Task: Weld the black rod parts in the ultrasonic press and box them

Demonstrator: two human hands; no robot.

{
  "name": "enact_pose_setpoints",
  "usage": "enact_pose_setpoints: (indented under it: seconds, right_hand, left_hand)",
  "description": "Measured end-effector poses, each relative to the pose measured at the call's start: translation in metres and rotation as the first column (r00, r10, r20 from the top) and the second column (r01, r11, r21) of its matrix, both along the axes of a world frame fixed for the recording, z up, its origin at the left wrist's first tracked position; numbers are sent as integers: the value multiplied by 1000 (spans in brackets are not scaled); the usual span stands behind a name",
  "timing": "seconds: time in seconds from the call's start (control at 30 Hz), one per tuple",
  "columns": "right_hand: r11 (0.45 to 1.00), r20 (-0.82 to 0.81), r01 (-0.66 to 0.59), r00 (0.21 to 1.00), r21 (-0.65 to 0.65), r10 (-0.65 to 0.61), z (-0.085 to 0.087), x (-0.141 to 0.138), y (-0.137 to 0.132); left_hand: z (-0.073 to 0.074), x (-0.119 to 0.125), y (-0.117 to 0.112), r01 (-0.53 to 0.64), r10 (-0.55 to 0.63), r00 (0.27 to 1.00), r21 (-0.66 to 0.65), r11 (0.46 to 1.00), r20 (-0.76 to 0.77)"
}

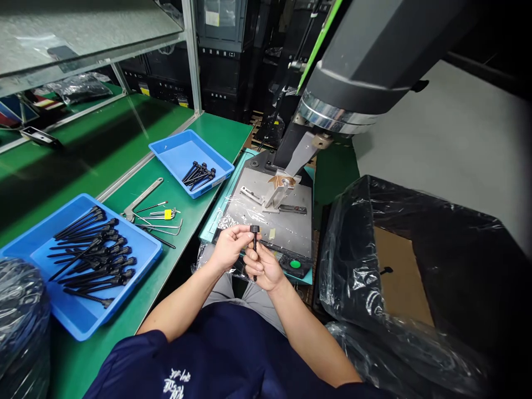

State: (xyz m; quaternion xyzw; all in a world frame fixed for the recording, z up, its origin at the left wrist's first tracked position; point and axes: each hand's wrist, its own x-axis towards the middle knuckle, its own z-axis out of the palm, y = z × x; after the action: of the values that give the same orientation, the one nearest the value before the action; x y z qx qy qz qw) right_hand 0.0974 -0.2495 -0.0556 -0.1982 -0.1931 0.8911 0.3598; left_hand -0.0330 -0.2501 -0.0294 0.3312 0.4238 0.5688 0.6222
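Both hands are closed around one long black bolt-like part [255, 229], held upright with its wide head on top. My left hand [230, 246] pinches it near the head. Lower down, the fingers of my right hand [265, 267] wrap around the shaft, and its lower end shows beneath them. Just beyond my hands is the metal base plate [291, 235] of a machine, carrying a metal fixture [277, 194]. A tapered metal tool [301, 152] comes down onto the fixture from the machine's dark head [353, 83].
On the green bench [174, 191] at left, a large blue tray [141, 260] holds many similar black parts; a smaller blue tray [166, 147] holds several. Between them lie an adjustable wrench [143, 197] and hex keys [166, 227]. A bag-lined box [353, 249] stands right. A green button [295, 264] faces me.
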Motion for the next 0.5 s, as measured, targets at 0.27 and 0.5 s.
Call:
enact_pose_setpoints:
  seconds: [0.27, 0.5]
  right_hand:
    - [999, 7, -7, 1000, 35, 7, 0, -3, -1]
    - [997, 88, 71, 994, 12, -71, -2, -6, -1]
  left_hand:
    - [4, -2, -3, -28, 28, 1000, 8, 1000, 9]
    - [3, -4, -5, -18, 19, 1000, 47, 999, -16]
